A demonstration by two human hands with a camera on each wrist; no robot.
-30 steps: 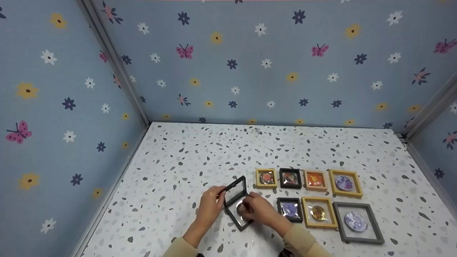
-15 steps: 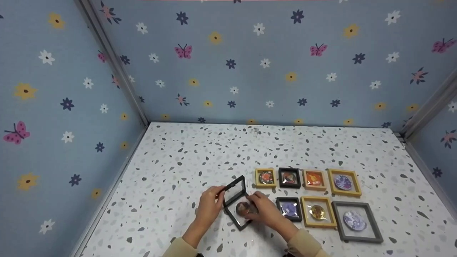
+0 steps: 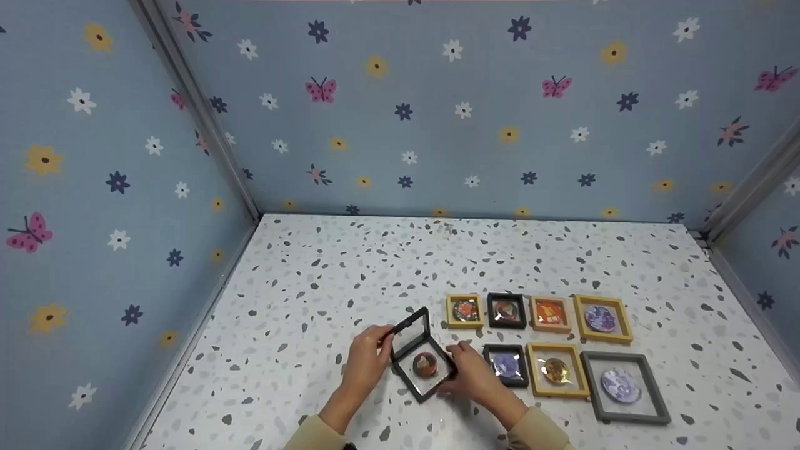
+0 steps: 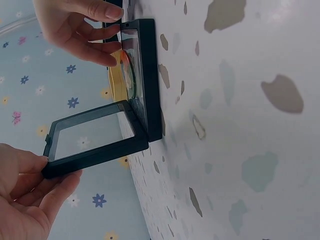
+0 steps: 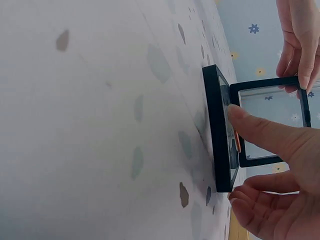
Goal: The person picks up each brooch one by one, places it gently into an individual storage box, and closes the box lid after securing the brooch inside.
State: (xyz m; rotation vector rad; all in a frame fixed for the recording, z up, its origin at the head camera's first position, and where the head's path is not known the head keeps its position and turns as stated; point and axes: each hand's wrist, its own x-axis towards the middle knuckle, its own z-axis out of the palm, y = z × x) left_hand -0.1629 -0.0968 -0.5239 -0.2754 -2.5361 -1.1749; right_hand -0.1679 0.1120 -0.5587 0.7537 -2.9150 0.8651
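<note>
A black hinged display frame [image 3: 409,381] stands unfolded on the table, its lid [image 4: 90,137] tilted up from the base. My left hand [image 3: 367,356] pinches the lid's outer edge between thumb and fingers, as the left wrist view also shows. A round red and dark disc [image 3: 425,364] lies on the clear film of the base. Around the base's right corner my right hand [image 3: 476,378] is spread, thumb and fingers apart and close to the edge; the disc is out of its fingers. Whether its fingertips press on the frame is hard to tell.
To the right lie several framed discs in two rows, among them a small yellow frame [image 3: 465,326], a black frame [image 3: 507,325] and a large grey frame [image 3: 634,419]. The speckled white table [image 3: 350,262] ends at patterned blue walls [image 3: 437,137].
My right hand has let go of the disc, leaving it in the base, and has drawn back to the frame's right corner. My left hand keeps hold of the lid.
</note>
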